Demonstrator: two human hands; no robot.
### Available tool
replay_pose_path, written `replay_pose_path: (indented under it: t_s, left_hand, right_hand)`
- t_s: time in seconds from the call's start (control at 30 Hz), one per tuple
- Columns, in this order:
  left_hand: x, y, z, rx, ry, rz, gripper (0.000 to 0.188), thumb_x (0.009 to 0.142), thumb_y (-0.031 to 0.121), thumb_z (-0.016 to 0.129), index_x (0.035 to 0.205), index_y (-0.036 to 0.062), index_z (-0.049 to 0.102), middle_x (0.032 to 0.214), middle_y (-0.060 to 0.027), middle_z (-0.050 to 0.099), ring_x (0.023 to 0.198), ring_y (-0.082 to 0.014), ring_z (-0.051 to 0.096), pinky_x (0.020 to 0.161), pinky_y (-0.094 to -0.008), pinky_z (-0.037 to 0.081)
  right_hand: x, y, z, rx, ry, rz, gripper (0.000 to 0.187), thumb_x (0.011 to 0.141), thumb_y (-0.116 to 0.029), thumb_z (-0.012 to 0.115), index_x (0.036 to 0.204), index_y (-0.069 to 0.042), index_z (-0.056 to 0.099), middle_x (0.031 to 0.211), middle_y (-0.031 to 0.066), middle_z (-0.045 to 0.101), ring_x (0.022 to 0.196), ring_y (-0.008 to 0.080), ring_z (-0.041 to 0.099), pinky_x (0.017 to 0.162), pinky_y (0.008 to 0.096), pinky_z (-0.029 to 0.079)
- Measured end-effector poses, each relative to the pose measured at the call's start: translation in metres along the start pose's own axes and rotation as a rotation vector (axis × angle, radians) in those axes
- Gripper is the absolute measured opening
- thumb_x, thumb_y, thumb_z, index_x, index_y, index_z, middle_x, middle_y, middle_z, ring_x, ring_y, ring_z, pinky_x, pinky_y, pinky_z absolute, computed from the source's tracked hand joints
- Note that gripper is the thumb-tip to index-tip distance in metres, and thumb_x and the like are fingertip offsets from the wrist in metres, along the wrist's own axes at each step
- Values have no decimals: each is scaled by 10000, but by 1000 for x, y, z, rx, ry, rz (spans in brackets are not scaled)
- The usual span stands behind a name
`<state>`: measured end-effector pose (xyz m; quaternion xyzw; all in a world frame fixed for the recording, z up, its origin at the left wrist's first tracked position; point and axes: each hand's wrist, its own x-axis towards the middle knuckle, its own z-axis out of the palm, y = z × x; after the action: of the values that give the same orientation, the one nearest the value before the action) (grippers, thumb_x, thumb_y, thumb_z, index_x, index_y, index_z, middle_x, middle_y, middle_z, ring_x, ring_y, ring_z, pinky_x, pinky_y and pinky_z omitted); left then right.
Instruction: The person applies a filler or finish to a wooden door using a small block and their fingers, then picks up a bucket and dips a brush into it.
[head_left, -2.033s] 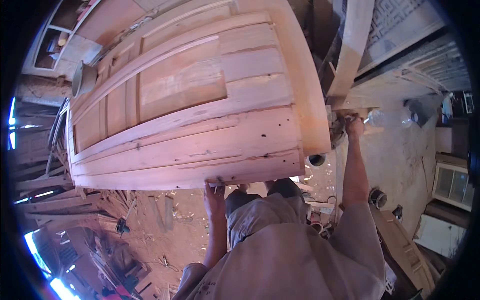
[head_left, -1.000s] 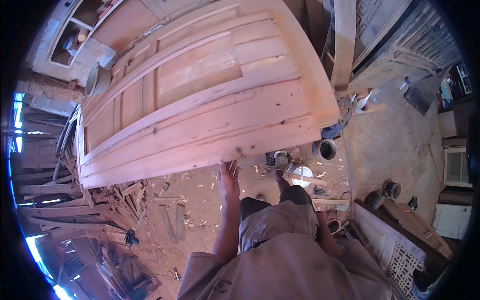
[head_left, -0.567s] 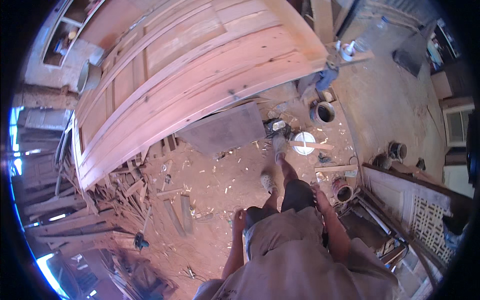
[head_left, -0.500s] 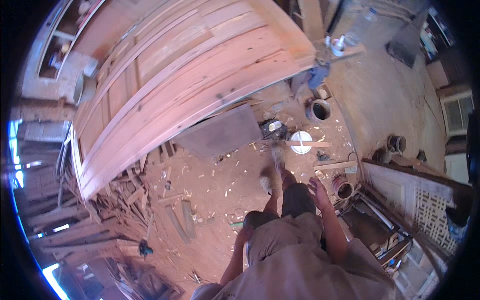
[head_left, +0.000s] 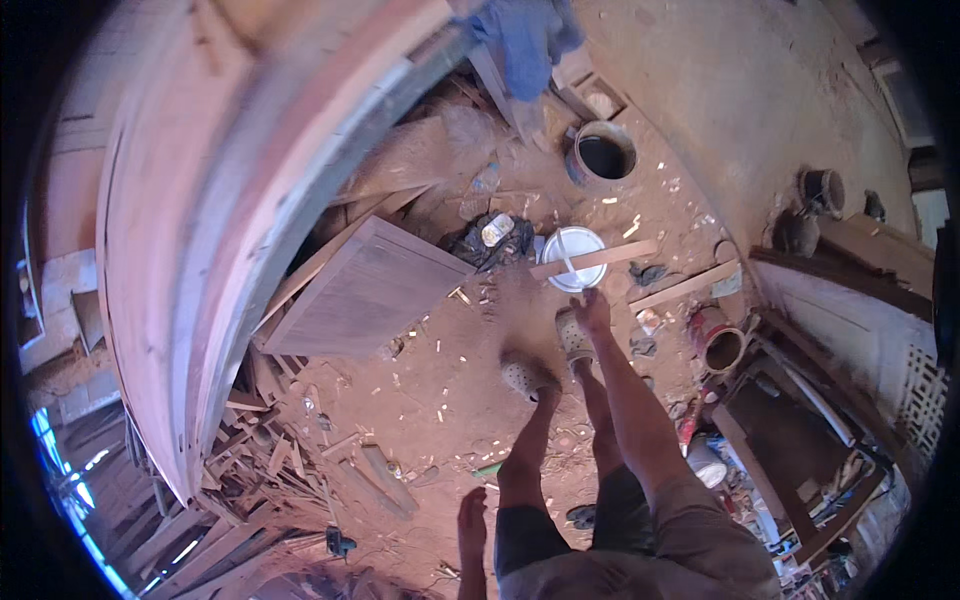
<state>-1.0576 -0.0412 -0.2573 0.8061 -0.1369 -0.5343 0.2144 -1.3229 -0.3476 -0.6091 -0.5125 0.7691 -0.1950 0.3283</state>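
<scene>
White bucket: the round white bucket (head_left: pixel 590 241) sits on the dirt floor (head_left: pixel 460 390), inside the floor's right edge, where a paler slab (head_left: pixel 720 130) begins; a thin white band (head_left: pixel 563 243) crosses its top
Wooden strip: this narrow strip (head_left: pixel 622 254) lies across the bucket; its long axis runs sideways, rising slightly to the right, and its right end overhangs the rim
Right hand: the right hand (head_left: pixel 592 312) is much the nearer, arm stretched forward, fingertips at the bucket's near rim by the band's lower end; whether they grip or merely touch I cannot tell
Left hand: the left hand (head_left: pixel 472 520) hangs low beside the left thigh, fingers loosely apart, nothing seen in it; the bucket lies well ahead of it and to its right
Clogs: the right clog (head_left: pixel 574 335) stands just short of the bucket; the left (head_left: pixel 524 376) is further back
Door panel: a blurred wooden panel (head_left: pixel 200 270) fills the upper left; a dark board (head_left: pixel 370 290) lies near its lower edge
</scene>
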Motion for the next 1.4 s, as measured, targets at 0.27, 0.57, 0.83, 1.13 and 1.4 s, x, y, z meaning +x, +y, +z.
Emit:
replay_pose_path:
  t_s: [0.27, 0.57, 0.83, 1.13, 1.4]
  left_hand:
    - [-44, -19, 31, 318, -80, -9, 371, 1043, 267, 521, 1301, 8, 586, 1166, -134, 679, 1051, -205, 643, 912, -337, 507]
    - [-51, -29, 5, -90, 12, -32, 370, 1067, 274, 473, 1261, -18, 593, 1161, -131, 665, 1080, -212, 641, 916, -346, 533]
    - [-8, 79, 46, 323, 115, 208, 482, 973, 313, 631, 1305, -28, 551, 1242, -188, 648, 1126, -289, 640, 958, -407, 510]
    - [71, 95, 161, 129, -200, 387, 377, 926, 248, 700, 1155, -48, 655, 1044, -183, 721, 993, -233, 689, 887, -360, 537]
    - [-20, 117, 28, -236, -130, 380, 259, 872, 138, 728, 1097, 11, 714, 966, -114, 743, 888, -186, 698, 811, -323, 556]
  right_hand:
    - [81, -15, 36, -69, -474, 318, 616, 807, -387, 750, 1260, -26, 539, 1129, 202, 690, 1102, 352, 658, 930, 478, 515]
    - [57, 40, -9, -27, -466, 336, 482, 830, -435, 687, 1065, -17, 637, 1093, 226, 700, 1067, 349, 677, 887, 459, 527]
    - [-63, -82, -164, -237, -386, 119, 465, 898, -502, 612, 1007, -52, 654, 947, 224, 713, 936, 437, 682, 803, 536, 540]
    - [-193, -219, -335, -172, -246, 6, 365, 877, -383, 628, 952, -31, 688, 829, 237, 695, 808, 445, 683, 756, 546, 530]
    - [-208, -244, -382, -40, -295, -25, 431, 923, -388, 651, 902, 39, 704, 689, 175, 684, 688, 290, 698, 675, 434, 523]
